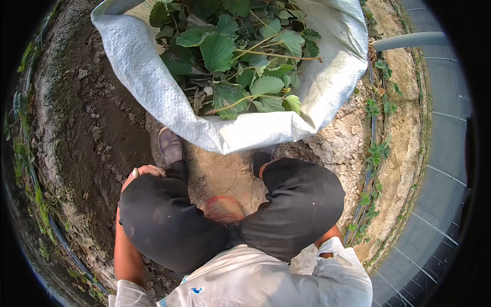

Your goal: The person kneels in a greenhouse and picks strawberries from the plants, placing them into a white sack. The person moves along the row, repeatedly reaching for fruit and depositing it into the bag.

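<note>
My left hand lies against the far side of my bent left knee, its fingers partly showing and its palm hidden. The right forearm passes behind my right knee. Only slivers of skin show by that shin, perhaps fingers, and the rest of my right hand is hidden. Before me stands a white woven sack, its mouth wide and its rim folded. Cut green leaves with long stalks, some withered, fill it.
A red, dusty rounded thing shows between my thighs. Soil ridges with strawberry-like plants and thin black hoses run along both sides. A grey pipe juts in at upper right, near dark ground sheeting. My left shoe is near the sack.
</note>
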`<state>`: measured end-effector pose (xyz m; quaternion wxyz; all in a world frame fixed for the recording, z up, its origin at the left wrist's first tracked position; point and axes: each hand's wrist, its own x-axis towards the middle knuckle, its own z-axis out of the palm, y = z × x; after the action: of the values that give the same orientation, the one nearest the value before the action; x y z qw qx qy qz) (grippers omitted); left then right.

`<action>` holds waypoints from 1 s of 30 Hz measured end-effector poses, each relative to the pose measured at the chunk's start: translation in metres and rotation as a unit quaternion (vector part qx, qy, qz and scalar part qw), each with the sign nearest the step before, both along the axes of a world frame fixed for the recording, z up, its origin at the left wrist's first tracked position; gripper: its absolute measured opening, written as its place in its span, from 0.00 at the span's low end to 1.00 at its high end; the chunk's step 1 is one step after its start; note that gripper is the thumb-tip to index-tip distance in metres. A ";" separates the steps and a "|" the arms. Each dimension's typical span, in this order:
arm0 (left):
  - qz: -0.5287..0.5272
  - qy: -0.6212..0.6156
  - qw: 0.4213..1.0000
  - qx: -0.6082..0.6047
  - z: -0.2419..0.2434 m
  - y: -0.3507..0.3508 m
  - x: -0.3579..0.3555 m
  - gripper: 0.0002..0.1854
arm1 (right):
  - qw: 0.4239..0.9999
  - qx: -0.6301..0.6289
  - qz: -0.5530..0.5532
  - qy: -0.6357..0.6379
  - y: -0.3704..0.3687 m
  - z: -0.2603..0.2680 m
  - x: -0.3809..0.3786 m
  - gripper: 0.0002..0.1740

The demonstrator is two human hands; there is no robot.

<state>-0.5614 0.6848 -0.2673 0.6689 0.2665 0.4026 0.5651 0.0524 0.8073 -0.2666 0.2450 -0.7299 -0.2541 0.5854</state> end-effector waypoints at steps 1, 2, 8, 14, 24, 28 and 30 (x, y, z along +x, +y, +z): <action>0.034 -0.042 0.998 -0.030 -0.001 0.003 0.000 0.33 | 1.000 -0.009 0.003 -0.004 0.012 -0.007 -0.004 0.25; 0.068 -0.075 0.993 -0.057 -0.001 0.006 0.000 0.33 | 1.000 -0.019 0.010 -0.007 0.023 -0.015 -0.010 0.25; 0.095 -0.020 0.985 -0.142 0.015 0.089 -0.015 0.31 | 0.998 -0.025 0.064 -0.012 0.088 -0.062 -0.080 0.24; 0.049 0.121 0.973 -0.189 0.053 0.201 -0.046 0.29 | 0.996 0.019 0.085 -0.027 0.127 -0.030 -0.086 0.22; -0.064 0.475 0.866 -0.143 0.087 0.299 -0.126 0.25 | 0.971 0.211 0.007 -0.112 0.117 0.031 0.000 0.15; -0.094 0.581 0.799 -0.124 0.111 0.336 -0.148 0.24 | 0.915 0.243 -0.213 -0.242 0.088 0.092 0.113 0.13; -0.115 0.626 0.762 -0.120 0.118 0.349 -0.159 0.24 | 0.860 0.300 -0.316 -0.266 0.091 0.108 0.165 0.14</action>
<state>-0.7202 1.0339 -0.1491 0.3540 0.5230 0.7629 0.1386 0.2177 0.8978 -0.1590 0.5469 -0.7900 -0.2289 0.1562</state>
